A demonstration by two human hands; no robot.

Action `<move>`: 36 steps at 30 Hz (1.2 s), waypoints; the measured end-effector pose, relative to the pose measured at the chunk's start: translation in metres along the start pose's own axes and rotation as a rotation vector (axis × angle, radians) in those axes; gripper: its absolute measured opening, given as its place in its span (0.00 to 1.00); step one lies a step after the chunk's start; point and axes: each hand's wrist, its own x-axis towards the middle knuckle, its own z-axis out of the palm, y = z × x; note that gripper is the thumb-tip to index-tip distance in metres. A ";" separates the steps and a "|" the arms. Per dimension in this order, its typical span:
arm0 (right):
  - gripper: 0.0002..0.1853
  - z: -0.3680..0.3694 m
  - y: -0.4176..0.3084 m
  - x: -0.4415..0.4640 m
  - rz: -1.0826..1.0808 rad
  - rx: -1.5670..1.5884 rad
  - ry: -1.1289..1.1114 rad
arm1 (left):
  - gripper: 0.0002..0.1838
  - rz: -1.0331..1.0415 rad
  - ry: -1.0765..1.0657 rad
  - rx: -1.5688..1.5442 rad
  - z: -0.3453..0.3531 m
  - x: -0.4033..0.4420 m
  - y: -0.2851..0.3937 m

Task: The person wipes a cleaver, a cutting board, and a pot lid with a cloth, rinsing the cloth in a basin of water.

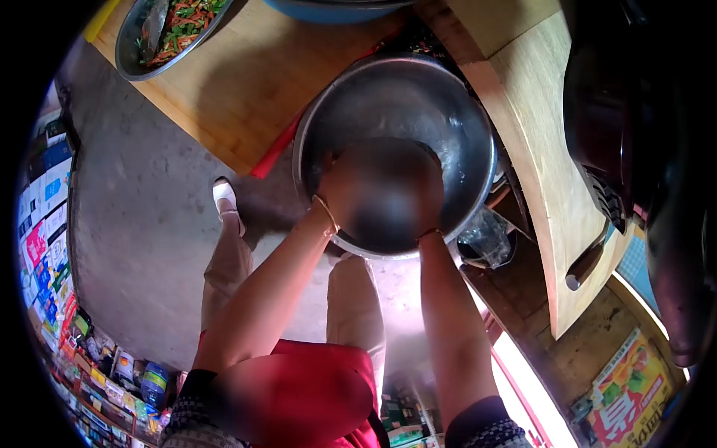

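A large metal basin (396, 104) is in the middle of the head view. Both my forearms reach over its near rim. My left hand (345, 183) is low inside the basin on the left, with a bracelet at the wrist. On the right side of the same basin is my right hand (427, 198), with a thin band at its wrist. A dark smear covers both hands and the space between them. Their fingers, and anything in them, cannot be made out. The basin's upper inner wall looks wet and shiny.
A wooden table (246, 89) carries a metal bowl of chopped vegetables (183, 33) with a metal utensil. A wooden board (523, 97) and a knife handle (586, 265) are on the right. Below the basin's right rim is a plastic bag (487, 237). Packaged goods line the left.
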 end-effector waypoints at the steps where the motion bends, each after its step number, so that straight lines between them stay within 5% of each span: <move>1: 0.18 -0.007 -0.024 -0.006 0.060 -0.064 0.077 | 0.24 0.166 -0.009 0.240 -0.001 -0.001 -0.002; 2: 0.18 -0.008 -0.030 -0.010 0.059 -0.061 0.077 | 0.26 0.142 0.011 0.286 -0.001 0.000 0.001; 4: 0.17 -0.007 -0.036 -0.022 -0.127 -0.179 -0.315 | 0.28 0.112 0.030 0.338 -0.001 0.000 0.003; 6: 0.20 -0.027 -0.051 -0.020 -0.420 -0.274 -0.557 | 0.28 0.238 0.313 0.505 0.003 -0.001 0.003; 9: 0.20 -0.036 -0.054 -0.013 -0.227 -0.406 -0.647 | 0.27 0.298 0.133 0.860 0.000 -0.005 0.031; 10: 0.20 -0.021 -0.034 -0.021 -0.224 -0.410 -0.647 | 0.27 0.322 0.070 0.973 0.001 -0.007 0.033; 12: 0.22 0.028 0.022 -0.043 -0.293 -0.549 -0.243 | 0.26 0.517 0.128 0.902 0.002 -0.004 0.020; 16: 0.24 -0.040 -0.045 -0.024 -0.507 -0.498 -0.557 | 0.25 0.431 0.110 0.957 0.006 0.011 0.021; 18: 0.26 -0.035 -0.030 -0.023 0.084 -0.365 -0.553 | 0.23 0.455 0.058 1.184 0.008 0.011 0.017; 19: 0.26 -0.033 -0.021 -0.024 0.085 -0.367 -0.547 | 0.23 0.461 0.055 1.182 0.007 0.016 0.019; 21: 0.25 -0.028 -0.006 -0.030 -0.222 -0.383 -0.485 | 0.17 0.400 -0.087 1.479 0.000 0.025 0.027; 24: 0.24 -0.059 0.018 -0.019 -0.331 -0.209 -0.586 | 0.12 0.200 -0.379 1.708 -0.001 0.036 0.068; 25: 0.24 -0.070 0.018 -0.014 -0.368 -0.150 -0.621 | 0.12 0.201 -0.377 1.709 -0.002 0.040 0.067; 27: 0.27 -0.083 0.014 -0.009 -0.444 -0.525 -0.631 | 0.10 0.264 -0.429 1.631 -0.011 0.041 0.067; 28: 0.29 -0.093 0.011 -0.011 -0.547 -0.267 -0.478 | 0.10 0.266 -0.427 1.636 -0.018 0.042 0.069; 30: 0.26 -0.120 -0.017 -0.007 -0.476 -0.269 -0.470 | 0.08 0.446 -0.421 1.217 -0.027 0.044 0.077; 36: 0.21 -0.188 -0.083 -0.012 -0.305 -0.078 -0.473 | 0.07 0.699 -0.331 0.797 -0.020 0.014 0.145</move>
